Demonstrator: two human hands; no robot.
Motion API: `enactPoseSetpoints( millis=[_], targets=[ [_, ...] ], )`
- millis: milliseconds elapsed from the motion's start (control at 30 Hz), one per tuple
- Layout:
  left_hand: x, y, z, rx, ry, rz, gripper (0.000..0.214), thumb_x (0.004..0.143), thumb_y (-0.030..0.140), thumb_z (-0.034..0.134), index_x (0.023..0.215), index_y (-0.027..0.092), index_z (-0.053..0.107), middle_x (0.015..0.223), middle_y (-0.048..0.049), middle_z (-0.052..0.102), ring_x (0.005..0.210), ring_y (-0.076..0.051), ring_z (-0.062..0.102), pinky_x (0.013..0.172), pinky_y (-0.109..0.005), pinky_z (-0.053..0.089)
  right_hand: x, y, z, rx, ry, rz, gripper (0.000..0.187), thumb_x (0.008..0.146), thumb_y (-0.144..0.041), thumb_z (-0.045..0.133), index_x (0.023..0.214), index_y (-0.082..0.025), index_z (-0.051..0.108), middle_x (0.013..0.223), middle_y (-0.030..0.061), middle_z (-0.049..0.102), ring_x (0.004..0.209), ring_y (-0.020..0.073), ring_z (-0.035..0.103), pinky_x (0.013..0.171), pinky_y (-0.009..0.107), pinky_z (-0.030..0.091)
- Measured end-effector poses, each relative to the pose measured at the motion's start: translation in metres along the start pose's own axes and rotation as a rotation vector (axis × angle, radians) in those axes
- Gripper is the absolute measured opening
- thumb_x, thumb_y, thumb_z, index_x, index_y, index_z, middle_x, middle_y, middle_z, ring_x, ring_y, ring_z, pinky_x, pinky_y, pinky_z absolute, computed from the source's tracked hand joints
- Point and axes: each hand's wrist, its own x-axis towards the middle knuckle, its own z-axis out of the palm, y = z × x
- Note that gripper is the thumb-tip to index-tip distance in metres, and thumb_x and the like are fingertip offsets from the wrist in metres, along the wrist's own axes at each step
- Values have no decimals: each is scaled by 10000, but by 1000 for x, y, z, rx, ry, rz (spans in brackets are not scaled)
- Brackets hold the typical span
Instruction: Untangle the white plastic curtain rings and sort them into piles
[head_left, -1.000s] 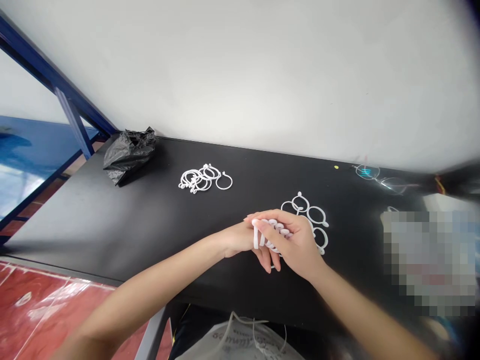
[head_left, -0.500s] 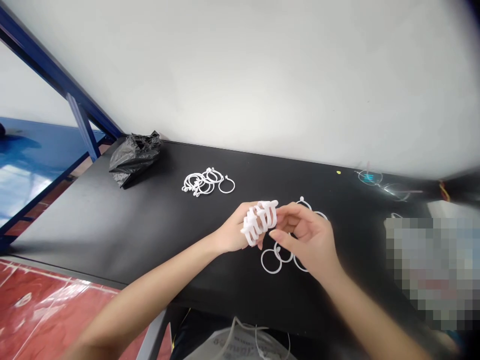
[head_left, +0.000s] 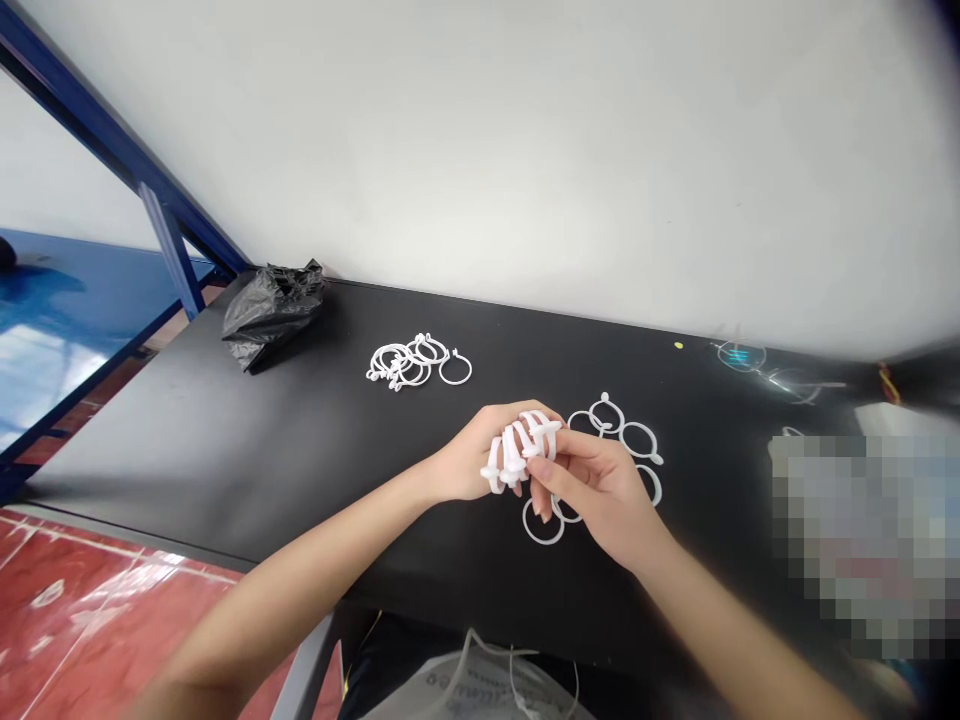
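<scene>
My left hand (head_left: 476, 462) is closed around a bundle of white plastic rings (head_left: 521, 447), several of them stacked side by side with their knobs pointing out. My right hand (head_left: 600, 490) meets it from the right, thumb and fingers pinching the end of the same bundle. Both hands hover just above the black table (head_left: 225, 440). Under and behind them several loose white rings (head_left: 622, 435) lie flat on the table, one ring (head_left: 541, 525) right below my fingers.
A second cluster of white rings (head_left: 412, 362) lies further back to the left. A crumpled black plastic bag (head_left: 274, 305) sits at the far left corner by a blue metal frame (head_left: 161, 225). A white wall stands behind. A white bag (head_left: 487, 690) hangs below the table's near edge.
My left hand turned the ring bundle upright and lifted it. My right hand drew off it for a moment and has closed on it again. Rings below my hands came into sight.
</scene>
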Motion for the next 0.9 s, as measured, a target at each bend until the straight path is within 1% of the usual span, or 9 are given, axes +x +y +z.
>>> enactPoseSetpoints(
  millis=[100,200,267,400,467,567,633,733,900],
  targets=[
    [1,-2,1,-154,-60,-106,377,813,392,682,1035,98,603,674,-42,650,570,-168,649,516,-253,516,-2,4,0,-66,34,-60,205,890,-322,641,732,-200,687,591,-2,659,502,121,603,521,264,514],
    [2,-6,3,-200,-76,-192,464,787,401,737,1125,105,620,750,-68,684,599,-175,672,514,-244,529,-6,11,0,-147,57,-128,204,909,-293,615,739,-217,699,551,-8,657,485,139,609,525,292,527],
    [2,-8,4,-190,-63,-209,520,778,418,751,1186,123,624,815,-82,698,635,-174,679,532,-238,536,-8,13,-2,-250,55,-229,193,901,-247,619,735,-226,716,597,5,689,539,161,646,579,319,550],
    [2,-10,4,-231,-80,-257,523,879,523,600,1224,131,623,747,-63,680,589,-149,661,509,-217,513,-8,12,-7,-415,27,-400,219,860,-175,652,671,-249,736,688,18,735,682,203,696,674,347,565],
    [3,-11,5,-247,-76,-267,523,879,535,593,1200,125,636,743,-60,673,570,-140,646,516,-227,514,-6,13,-7,-360,22,-347,190,869,-186,646,715,-249,738,639,7,725,634,195,693,651,343,565],
    [4,-11,6,-232,-22,-232,539,772,485,741,1163,126,648,806,-62,677,617,-152,646,573,-261,534,-5,16,-6,-205,18,-151,78,873,-241,662,824,-226,722,607,-2,717,555,182,692,593,325,562],
    [5,-12,7,-254,1,-239,533,803,508,703,1171,127,644,778,-57,665,640,-163,647,590,-272,532,-5,17,-5,-154,14,-91,69,865,-266,678,837,-213,713,617,0,722,544,181,699,588,320,566],
    [6,-15,8,-349,-29,-295,547,861,549,613,1214,132,627,775,-69,660,649,-165,648,597,-283,531,-5,18,-7,-182,10,-160,77,861,-256,680,813,-216,726,609,0,728,555,186,706,624,336,583],
    [6,-25,10,-474,-62,-394,557,788,484,712,1224,148,622,882,-108,670,620,-162,639,502,-254,500,-5,17,-7,-258,24,-243,129,861,-235,666,771,-248,758,588,7,733,557,207,699,657,389,595]
  ],
)
